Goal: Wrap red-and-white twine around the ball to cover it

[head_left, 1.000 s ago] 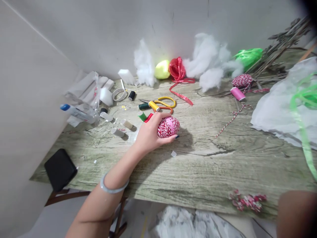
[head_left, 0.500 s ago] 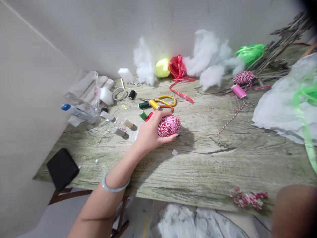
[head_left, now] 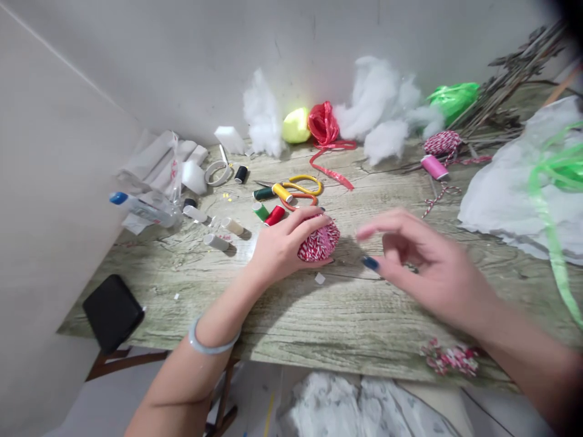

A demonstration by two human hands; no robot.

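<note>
My left hand (head_left: 285, 243) is wrapped round a ball of red-and-white twine (head_left: 321, 240) with a pink patch in its middle, just over the wooden table (head_left: 364, 321). To its right, my right hand (head_left: 419, 261) reaches in from the right edge, thumb and forefinger apart, with nothing between them; it is slightly blurred. Beyond my left hand lie a red thread spool (head_left: 275, 215), a green spool (head_left: 261, 211), a yellow spool (head_left: 282, 193) and scissors (head_left: 306, 184) with yellow and orange handles.
White stuffing (head_left: 373, 103), red plastic ribbon (head_left: 323, 124) and a yellow bundle (head_left: 296, 125) line the wall. At right are a pink spool (head_left: 434, 167), another twine ball (head_left: 441, 143) and white cloth (head_left: 501, 194). A black case (head_left: 113, 314) sits at the left edge; pink flowers (head_left: 450, 357) lie in front.
My right hand has come in from the lower right to beside the twine ball. My left hand has shifted slightly right with the ball, uncovering more of the red spool.
</note>
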